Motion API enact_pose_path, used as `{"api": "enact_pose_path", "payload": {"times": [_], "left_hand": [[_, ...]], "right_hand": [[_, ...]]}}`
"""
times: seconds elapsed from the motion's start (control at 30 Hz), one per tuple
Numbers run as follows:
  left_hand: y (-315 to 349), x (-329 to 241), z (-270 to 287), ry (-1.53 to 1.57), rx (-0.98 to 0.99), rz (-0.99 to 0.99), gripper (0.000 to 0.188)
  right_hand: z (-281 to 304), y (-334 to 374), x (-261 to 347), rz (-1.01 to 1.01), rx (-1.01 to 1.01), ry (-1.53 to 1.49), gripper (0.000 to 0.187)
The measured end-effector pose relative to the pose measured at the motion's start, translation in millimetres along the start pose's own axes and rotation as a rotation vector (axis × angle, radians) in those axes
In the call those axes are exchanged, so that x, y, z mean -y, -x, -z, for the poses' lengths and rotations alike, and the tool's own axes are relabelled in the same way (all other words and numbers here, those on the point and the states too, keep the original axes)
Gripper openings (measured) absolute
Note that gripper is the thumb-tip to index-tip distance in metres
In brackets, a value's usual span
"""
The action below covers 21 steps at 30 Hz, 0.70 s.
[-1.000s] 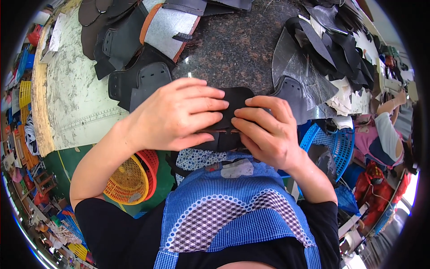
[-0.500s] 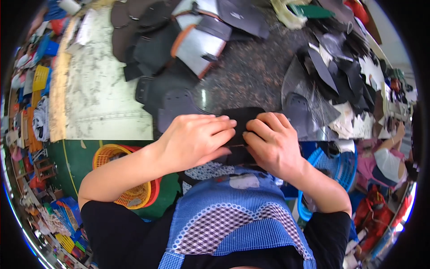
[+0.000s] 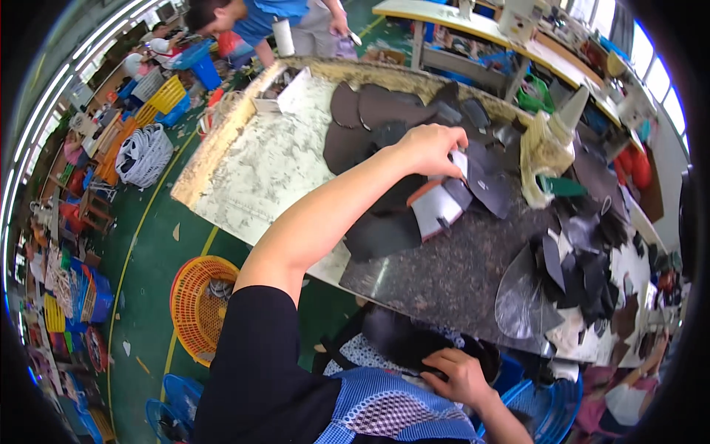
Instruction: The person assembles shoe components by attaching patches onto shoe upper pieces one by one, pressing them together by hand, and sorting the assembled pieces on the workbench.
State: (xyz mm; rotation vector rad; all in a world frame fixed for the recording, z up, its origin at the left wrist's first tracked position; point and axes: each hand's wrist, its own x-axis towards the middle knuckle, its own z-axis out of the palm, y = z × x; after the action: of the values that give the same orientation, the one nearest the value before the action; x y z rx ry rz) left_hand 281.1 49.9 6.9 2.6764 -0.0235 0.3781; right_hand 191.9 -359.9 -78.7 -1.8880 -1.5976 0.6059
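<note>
Two hands work apart. The left hand (image 3: 427, 148) reaches out over the table (image 3: 259, 170), its grip pinched on a pale-lined leather piece (image 3: 473, 174) in the dark pile. Nearer the body, the right hand (image 3: 457, 376) clasps a black leather piece (image 3: 403, 337) against the blue apron (image 3: 392, 414).

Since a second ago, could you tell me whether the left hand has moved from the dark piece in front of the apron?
Yes. The left hand has reached out across the speckled worktop to the cut pieces.
</note>
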Motion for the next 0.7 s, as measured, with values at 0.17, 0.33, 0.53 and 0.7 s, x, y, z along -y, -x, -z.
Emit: {"api": "enact_pose_path", "payload": {"times": [0.17,0.33,0.53,0.7], "left_hand": [[11.1,24.4,2.9,-0.472,-0.133,-0.323,0.018],[10.1,19.1,15.6,-0.368,-0.674,-0.234,0.019],[80.7,-101.6,-3.7,-0.41,-0.76,-0.467,0.034],[179.7,-140.0,-77.2,-0.161,-0.117,-0.5,0.031]], "right_hand": [[35.4,-14.3,35.5,-0.123,-0.145,-0.123,0.017],[52.3,-17.3,36.8,-0.111,-0.193,-0.112,0.015],[76.9,-9.0,7.0,0.047,-0.345,-0.027,0.012],[126.9,20.1,-10.6,-0.086,-0.588,0.097,0.014]]}}
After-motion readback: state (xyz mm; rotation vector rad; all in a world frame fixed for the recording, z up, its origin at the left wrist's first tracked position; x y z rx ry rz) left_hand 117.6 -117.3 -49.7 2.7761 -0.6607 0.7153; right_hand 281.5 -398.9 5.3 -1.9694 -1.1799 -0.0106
